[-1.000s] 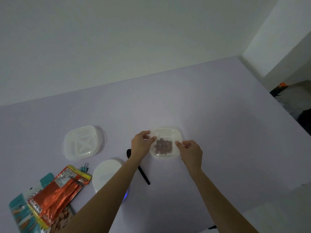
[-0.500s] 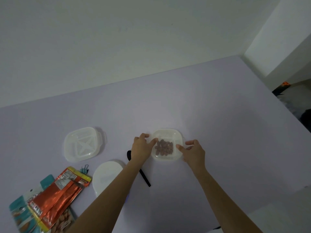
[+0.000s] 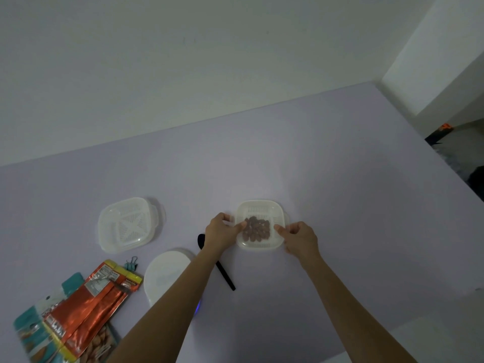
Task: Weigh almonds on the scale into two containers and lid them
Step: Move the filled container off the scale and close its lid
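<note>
A small clear square container [image 3: 262, 205] with brown almonds [image 3: 256, 228] inside sits on the lilac table [image 3: 340, 192], with a clear lid on it. My left hand [image 3: 221, 233] grips its left edge, thumb on top. My right hand [image 3: 298, 238] pinches its right edge. A second clear lidded container [image 3: 128, 224] stands to the left, apart from both hands. The round white scale [image 3: 165, 273] lies near my left forearm, partly hidden by it. The almond bag [image 3: 78, 318], orange and teal, lies at the bottom left.
A black spoon [image 3: 222, 273] lies between the scale and the held container, its bowl partly under my left hand. A small teal binder clip [image 3: 131, 263] sits beside the bag. The white wall runs along the table's far edge; the table's right edge drops off.
Both hands stay on the almond container's sides. My fingers have shifted slightly along its edges, and the container has barely moved.
</note>
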